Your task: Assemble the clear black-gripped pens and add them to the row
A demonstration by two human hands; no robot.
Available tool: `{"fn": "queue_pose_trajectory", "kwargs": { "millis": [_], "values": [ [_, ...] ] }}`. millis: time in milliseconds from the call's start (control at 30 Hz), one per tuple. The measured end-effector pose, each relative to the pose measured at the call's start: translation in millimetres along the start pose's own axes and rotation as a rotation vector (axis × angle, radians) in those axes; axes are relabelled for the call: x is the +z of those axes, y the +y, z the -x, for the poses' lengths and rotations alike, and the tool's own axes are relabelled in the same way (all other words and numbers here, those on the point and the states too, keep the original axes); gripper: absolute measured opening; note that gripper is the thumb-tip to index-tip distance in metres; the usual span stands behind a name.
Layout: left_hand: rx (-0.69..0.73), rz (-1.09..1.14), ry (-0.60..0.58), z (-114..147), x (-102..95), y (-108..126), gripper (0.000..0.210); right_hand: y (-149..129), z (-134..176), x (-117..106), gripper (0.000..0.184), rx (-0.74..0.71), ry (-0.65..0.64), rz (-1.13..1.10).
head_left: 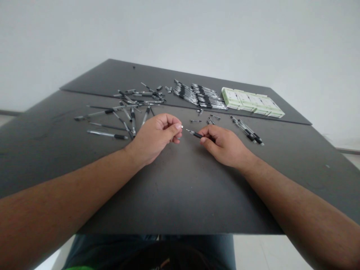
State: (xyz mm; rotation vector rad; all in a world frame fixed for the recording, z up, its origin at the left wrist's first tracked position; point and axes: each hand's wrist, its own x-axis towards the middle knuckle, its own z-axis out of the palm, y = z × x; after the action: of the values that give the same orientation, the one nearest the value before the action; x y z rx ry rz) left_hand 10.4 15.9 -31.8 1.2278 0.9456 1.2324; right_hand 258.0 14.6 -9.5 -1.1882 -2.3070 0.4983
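Between the thumb and forefinger of my left hand (161, 133) a small pale piece (182, 126) is pinched; its kind is too small to tell. My right hand (223, 144) is closed round a pen with a black grip (196, 134). The pen's bare tip points left toward the pinched piece, with a short gap between them. My right hand's fingers hide the rear of the pen. Just beyond that hand lie a few small clear caps with black parts (210, 120).
Loose pens and pen parts (123, 110) are strewn at the left of the dark table (180, 202). Rows of pens (185, 93) lie further back, beside several pale green boxes (253, 102). A few pens (247, 129) lie to the right.
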Motion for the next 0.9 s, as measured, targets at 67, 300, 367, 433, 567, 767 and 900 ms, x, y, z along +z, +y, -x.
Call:
{"fn": "queue_pose_trajectory", "kwargs": {
  "millis": [67,300,367,433,567,767,900],
  "values": [
    [0.02,-0.028,-0.011,1,0.2,0,0.022,0,0,0,0.015,-0.004,-0.006,0.003],
    [0.071,-0.15,-0.045,3,-1.2,-5,0.017,-1,-1,2,0.015,-0.012,-0.016,0.023],
    [0.075,-0.216,-0.063,4,-1.7,-4,0.018,-1,0,2,0.014,-0.014,-0.024,0.026],
    [0.076,-0.283,-0.083,5,-1.5,-2,0.018,-2,0,2,0.015,-0.02,-0.029,0.028],
    [0.074,-0.383,-0.095,6,0.4,3,0.014,-2,0,2,0.018,-0.069,-0.034,0.052],
    [0.096,-0.478,-0.084,6,1.2,6,0.012,1,0,2,0.025,-0.109,-0.041,0.082],
    [0.102,-0.523,-0.085,7,0.7,6,0.01,-4,2,1,0.023,-0.053,-0.019,0.044]
  ]
}}
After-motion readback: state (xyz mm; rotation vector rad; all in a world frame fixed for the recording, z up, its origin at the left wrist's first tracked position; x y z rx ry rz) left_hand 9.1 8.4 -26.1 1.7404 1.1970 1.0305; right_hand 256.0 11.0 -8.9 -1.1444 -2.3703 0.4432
